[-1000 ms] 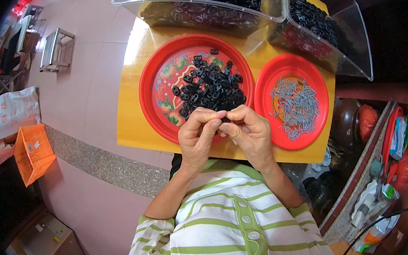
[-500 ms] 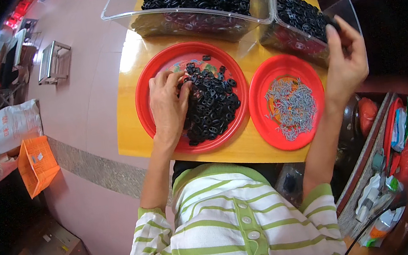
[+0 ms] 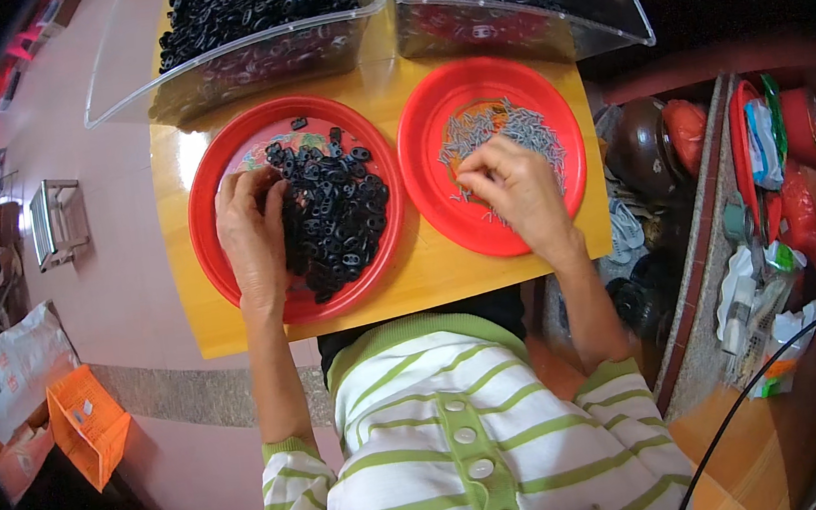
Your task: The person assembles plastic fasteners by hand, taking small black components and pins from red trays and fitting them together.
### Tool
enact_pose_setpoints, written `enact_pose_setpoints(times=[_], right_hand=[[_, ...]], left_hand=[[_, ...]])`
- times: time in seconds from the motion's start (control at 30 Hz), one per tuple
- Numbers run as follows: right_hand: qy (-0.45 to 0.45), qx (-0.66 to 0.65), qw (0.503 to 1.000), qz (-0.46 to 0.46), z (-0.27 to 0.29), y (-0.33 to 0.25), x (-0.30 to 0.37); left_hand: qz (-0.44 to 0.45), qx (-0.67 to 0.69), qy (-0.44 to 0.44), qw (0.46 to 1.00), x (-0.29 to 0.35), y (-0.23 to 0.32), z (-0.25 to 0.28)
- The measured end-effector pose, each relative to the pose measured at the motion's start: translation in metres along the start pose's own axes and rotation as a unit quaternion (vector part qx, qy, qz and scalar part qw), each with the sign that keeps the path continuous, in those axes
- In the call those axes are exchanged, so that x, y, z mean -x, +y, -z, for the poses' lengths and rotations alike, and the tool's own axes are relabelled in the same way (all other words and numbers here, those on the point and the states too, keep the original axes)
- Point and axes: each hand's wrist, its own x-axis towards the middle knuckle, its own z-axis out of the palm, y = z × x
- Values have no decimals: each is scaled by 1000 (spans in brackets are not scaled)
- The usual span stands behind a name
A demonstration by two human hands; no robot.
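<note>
Yellow tabletop (image 3: 215, 329) stands on a pinkish tiled floor (image 3: 131, 256), with a metal stool (image 3: 57, 222) well apart to its left. Two clear plastic bins filled with small black parts stand along the far edge of the tabletop: left bin (image 3: 233, 45), right bin (image 3: 521, 12). Nearer the person are two round red trays, side by side.

Left tray (image 3: 207, 248): contains loose black oval pieces (image 3: 335, 213) (paired openings visible in several). The left hand (image 3: 253, 232) is over its left side, fingers curled, thumb partly spread; the heap lies immediately right of the fingertips. Whether a piece is gripped cannot be told.

Right tray (image 3: 426, 162): contains slim grey pins (image 3: 538, 139). The right hand (image 3: 519, 187) is above them, thumb and forefinger tips drawn close; pins lie beyond and on both sides. Any pin between the tips cannot be confirmed.
</note>
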Motion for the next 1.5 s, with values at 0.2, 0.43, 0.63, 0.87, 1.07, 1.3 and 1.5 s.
enact_pose_setpoints(times=[0.2,0.43,0.63,0.87,1.07,1.3,1.5], right_hand=[[0,59,997,46,-13,4,23],[-15,150,985,89,-14,-2,23],[-11,84,996,36,-10,1,27],[-14,-319,940,-122,-9,7,29],[-41,-469,869,-155,-7,-1,31],[-43,-532,832,-149,-11,0,35],[-26,-561,812,-162,-13,-3,37]], left_hand=[[-22,-20,-19,999,3,-3,3],[9,59,-50,997,0,-12,2],[-47,159,4,986,19,15,5],[100,470,-128,868,47,60,-9],[124,499,-200,834,62,75,-33],[57,380,-151,911,62,89,-57],[-43,312,-97,944,59,97,-60]])
